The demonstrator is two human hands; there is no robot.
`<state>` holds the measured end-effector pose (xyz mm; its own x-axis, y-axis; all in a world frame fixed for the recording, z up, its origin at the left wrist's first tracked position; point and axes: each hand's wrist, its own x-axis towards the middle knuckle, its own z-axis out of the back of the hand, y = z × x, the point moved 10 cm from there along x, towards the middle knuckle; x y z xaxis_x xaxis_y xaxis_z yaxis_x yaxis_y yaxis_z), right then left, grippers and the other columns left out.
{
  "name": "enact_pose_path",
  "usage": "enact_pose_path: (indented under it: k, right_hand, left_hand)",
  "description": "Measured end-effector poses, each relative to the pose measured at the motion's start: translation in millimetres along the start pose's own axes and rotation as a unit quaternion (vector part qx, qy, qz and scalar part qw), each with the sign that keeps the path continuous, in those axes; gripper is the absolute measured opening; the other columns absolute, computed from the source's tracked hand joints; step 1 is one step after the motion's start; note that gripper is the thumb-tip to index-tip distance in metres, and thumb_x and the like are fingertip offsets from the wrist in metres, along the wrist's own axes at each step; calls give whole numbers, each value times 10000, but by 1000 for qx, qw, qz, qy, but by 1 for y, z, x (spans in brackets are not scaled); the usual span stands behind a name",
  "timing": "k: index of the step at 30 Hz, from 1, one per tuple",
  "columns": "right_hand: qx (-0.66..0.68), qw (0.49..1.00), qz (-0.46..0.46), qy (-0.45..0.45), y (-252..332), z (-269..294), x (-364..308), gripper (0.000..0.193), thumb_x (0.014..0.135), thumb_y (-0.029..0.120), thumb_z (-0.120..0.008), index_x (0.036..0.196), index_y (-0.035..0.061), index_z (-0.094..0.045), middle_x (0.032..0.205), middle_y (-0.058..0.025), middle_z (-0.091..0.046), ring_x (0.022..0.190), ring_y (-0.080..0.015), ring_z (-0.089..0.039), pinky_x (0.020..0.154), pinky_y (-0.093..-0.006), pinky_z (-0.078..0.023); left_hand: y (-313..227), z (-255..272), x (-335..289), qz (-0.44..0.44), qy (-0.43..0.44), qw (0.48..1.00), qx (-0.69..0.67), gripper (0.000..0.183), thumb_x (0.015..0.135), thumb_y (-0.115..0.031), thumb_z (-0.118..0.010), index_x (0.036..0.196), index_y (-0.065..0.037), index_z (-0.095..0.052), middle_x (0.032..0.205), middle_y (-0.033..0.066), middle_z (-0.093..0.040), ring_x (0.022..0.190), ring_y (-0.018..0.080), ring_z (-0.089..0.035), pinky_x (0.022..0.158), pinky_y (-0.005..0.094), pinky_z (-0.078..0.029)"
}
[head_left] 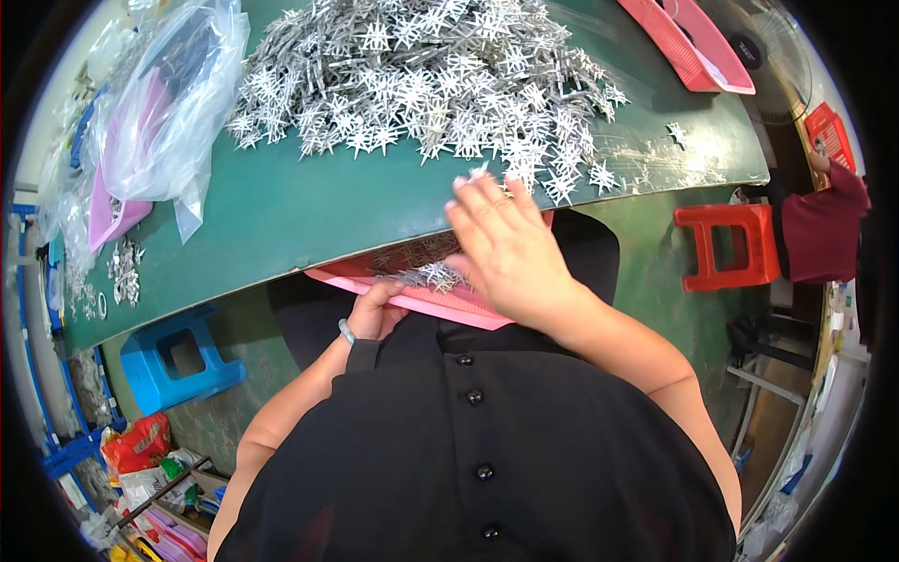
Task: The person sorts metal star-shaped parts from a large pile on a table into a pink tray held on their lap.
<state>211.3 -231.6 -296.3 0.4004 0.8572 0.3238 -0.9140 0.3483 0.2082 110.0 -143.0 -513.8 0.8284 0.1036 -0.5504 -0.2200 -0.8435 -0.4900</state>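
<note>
A large heap of silvery star-shaped metal pieces (pixel 421 84) lies on the green table (pixel 309 201), spilling close to its front edge. On my lap, partly under that edge, rests a pink plastic basket (pixel 468 307) with similar star pieces (pixel 433 275) inside. My left hand (pixel 377 311) grips the basket's near left rim, thumb on top. Over the basket's right part is my right hand (pixel 506 239), palm down and fingers stretched out. Its fingertips reach the stars at the table edge. Whatever lies beneath the palm is hidden.
A clear plastic bag (pixel 178 112) and a pink scoop-like container (pixel 117 211) are at the left, beside small metal parts (pixel 125 272). Another pink basket (pixel 693 42) stands at the far right. Blue stool (pixel 178 361) left; red stool (pixel 726 245) right, near a person in a maroon sleeve (pixel 824 225).
</note>
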Motion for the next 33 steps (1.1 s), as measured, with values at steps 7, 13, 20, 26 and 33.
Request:
enact_pose_path:
  k: [7,13,20,26,33]
  right_hand:
    - [24,997,32,-68,-11,32,-6,424,692,104,-652,1091,34,-525,1102,-112,-541,1074,-298,-495,954,-462,-306]
    - [-65,974,-106,-187,-67,55,-18,310,638,214,-705,870,33,-608,981,-85,-537,923,-281,-470,812,-401,-316]
    - [-31,988,-63,-139,-52,38,-7,263,657,98,-616,918,118,-646,1016,-50,-564,934,-253,-481,846,-407,-307]
    - [33,991,12,-132,-38,33,0,324,668,31,-557,987,65,-602,973,-66,-593,900,-244,-521,865,-406,-344]
    - [195,969,36,-149,-38,38,-4,364,684,-73,-529,1042,-16,-560,1074,-168,-541,905,-331,-542,838,-403,-431]
  left_hand:
    - [10,-24,4,44,47,998,29,383,806,-148,-492,1117,74,-482,1119,168,-562,1041,251,-544,960,373,-386]
    - [15,-14,7,53,13,998,20,343,794,-125,-494,1068,81,-506,1070,181,-582,1020,268,-555,965,380,-386]
    - [10,-13,8,36,10,999,31,351,785,-108,-504,1073,92,-504,1078,188,-578,1027,269,-551,968,383,-386]
    - [8,-14,10,34,30,998,44,354,800,-115,-485,1080,100,-504,1092,186,-575,1027,259,-551,970,372,-380]
    - [3,-33,6,28,41,998,44,319,806,-142,-487,1027,81,-544,1067,177,-589,1011,249,-558,959,362,-382]
